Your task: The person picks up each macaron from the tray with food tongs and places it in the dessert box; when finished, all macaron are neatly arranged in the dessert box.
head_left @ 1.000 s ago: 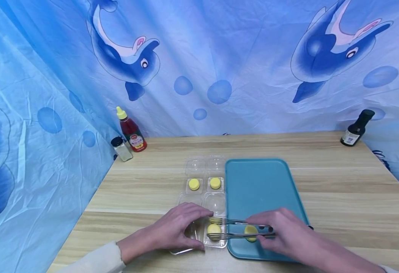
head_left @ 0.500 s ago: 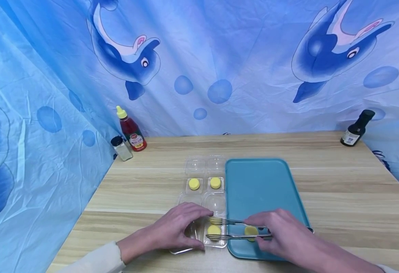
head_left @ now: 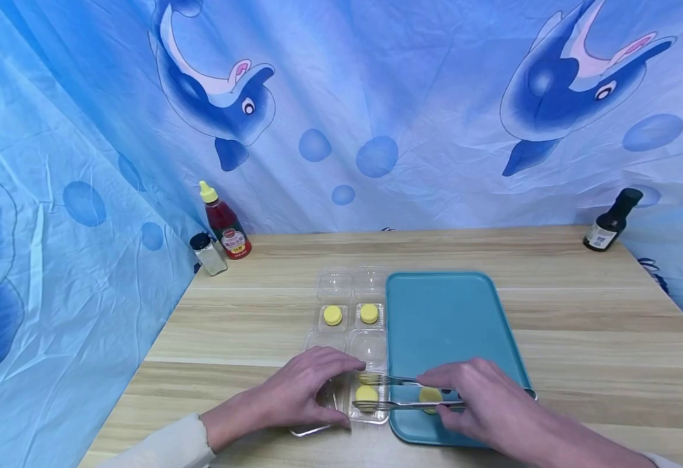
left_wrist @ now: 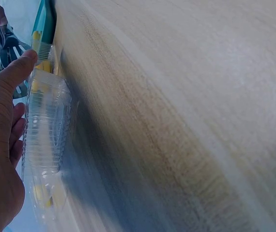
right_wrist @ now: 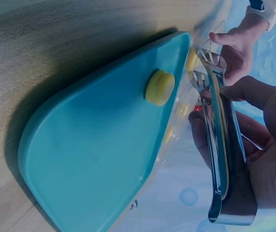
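Observation:
My right hand holds metal tongs with slotted, fork-like tips. In the head view the tongs' arms stand apart, one tip overlapping each of two yellow macarons in the front right compartment of a clear plastic container. Another yellow macaron lies on the blue tray, partly behind the tongs in the head view. At the container's left front, my left hand spreads thumb and fingers over the plastic, nothing pinched. The left wrist view shows that thumb close by the clear wall.
Farther back, a second clear container holds two yellow macarons. A red sauce bottle and a black-capped shaker stand at back left, a dark bottle at back right. A dolphin-print curtain hangs behind the wooden table.
The right hand and tongs have shifted very slightly left over the last second. The left hand, macarons, container and tray stay where they were.

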A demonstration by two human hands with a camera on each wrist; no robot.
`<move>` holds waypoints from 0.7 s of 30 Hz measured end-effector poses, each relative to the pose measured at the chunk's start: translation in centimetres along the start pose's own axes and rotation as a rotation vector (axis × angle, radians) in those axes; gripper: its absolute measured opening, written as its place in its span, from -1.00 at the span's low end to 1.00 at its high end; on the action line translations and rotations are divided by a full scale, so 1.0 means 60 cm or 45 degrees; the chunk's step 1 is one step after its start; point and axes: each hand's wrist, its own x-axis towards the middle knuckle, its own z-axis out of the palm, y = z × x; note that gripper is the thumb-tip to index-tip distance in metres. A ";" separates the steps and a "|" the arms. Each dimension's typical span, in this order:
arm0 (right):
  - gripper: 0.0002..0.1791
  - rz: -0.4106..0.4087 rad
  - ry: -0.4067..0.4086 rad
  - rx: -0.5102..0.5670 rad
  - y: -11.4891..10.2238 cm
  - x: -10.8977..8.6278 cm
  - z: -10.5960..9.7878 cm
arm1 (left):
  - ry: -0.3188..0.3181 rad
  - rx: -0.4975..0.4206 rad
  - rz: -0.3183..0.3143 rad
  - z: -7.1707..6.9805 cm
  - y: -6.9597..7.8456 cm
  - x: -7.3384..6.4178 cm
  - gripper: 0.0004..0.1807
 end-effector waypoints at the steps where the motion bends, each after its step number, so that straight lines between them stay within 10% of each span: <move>1: -0.61 0.000 0.004 -0.006 0.000 0.000 0.000 | 0.002 0.000 0.000 0.000 0.000 0.000 -0.05; 21: -0.58 0.022 -0.021 0.052 -0.004 -0.003 -0.020 | 0.010 0.026 0.019 -0.001 -0.001 0.001 -0.03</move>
